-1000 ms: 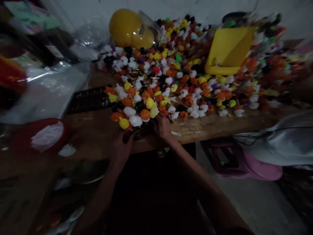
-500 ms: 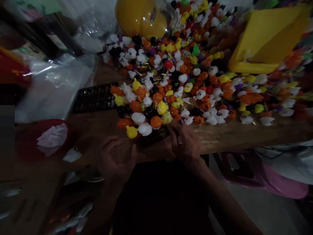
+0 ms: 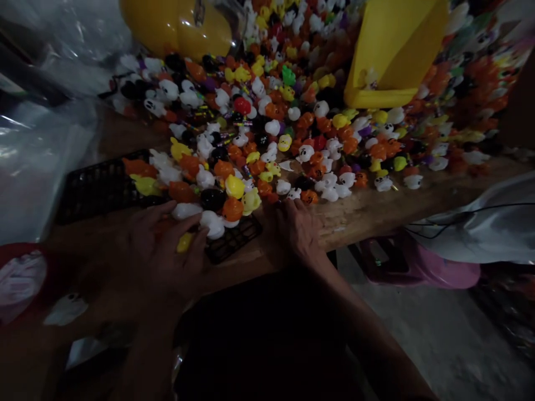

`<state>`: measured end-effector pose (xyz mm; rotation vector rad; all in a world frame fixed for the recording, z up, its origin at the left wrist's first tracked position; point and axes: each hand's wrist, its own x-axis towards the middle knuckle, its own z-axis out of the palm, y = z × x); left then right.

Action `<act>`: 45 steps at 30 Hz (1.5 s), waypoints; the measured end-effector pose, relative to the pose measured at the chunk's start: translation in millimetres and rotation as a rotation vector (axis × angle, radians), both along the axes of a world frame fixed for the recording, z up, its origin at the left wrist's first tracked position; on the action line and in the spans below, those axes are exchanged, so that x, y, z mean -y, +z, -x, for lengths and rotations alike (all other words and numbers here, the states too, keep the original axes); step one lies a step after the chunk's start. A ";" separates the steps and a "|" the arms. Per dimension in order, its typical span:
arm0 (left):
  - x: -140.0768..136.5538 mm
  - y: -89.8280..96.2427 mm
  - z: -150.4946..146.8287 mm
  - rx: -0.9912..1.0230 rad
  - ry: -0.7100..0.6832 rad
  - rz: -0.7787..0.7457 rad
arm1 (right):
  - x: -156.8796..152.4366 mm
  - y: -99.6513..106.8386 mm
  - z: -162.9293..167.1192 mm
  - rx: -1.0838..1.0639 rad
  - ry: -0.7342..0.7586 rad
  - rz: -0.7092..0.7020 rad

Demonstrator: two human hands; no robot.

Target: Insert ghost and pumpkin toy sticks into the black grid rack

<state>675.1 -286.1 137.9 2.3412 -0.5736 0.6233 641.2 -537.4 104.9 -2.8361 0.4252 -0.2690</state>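
Observation:
A big heap of small plastic toy figures [image 3: 292, 111], white ghosts, orange pumpkins, yellow and black ones, covers a wooden table [image 3: 376, 206]. A black grid tray [image 3: 96, 186] lies at the near left with several figures on it. My left hand [image 3: 163, 250] lies flat over the tray's near edge, fingers spread across a yellow figure [image 3: 184, 242] and touching a white one [image 3: 186, 210]. My right hand [image 3: 298, 228] rests on the table edge just right of the tray, fingertips by an orange pumpkin figure [image 3: 310, 196]; whether it holds anything is hidden.
A yellow scoop-like bin [image 3: 393, 55] sits on the heap at the back right, a yellow helmet [image 3: 175, 25] at the back left. Clear plastic bags [image 3: 37, 161] lie left. A red bowl [image 3: 16, 273] and a loose white ghost [image 3: 67, 309] are near left. A pink stool [image 3: 418, 267] stands below right.
My left hand has moved forward from the table edge onto the tray's figures. My right hand has shifted slightly back towards the heap. The view has tilted down and left.

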 end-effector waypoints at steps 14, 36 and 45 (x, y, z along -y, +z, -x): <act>-21.6 -5.0 46.7 0.141 0.199 0.136 | 19.4 7.5 13.3 0.210 -0.022 -0.344; -14.1 -54.7 32.7 -0.434 0.138 0.020 | -35.8 9.4 50.9 0.047 0.320 -1.162; -9.2 -44.6 35.0 -0.429 0.171 -0.258 | -73.5 -6.2 30.6 0.151 0.389 -0.734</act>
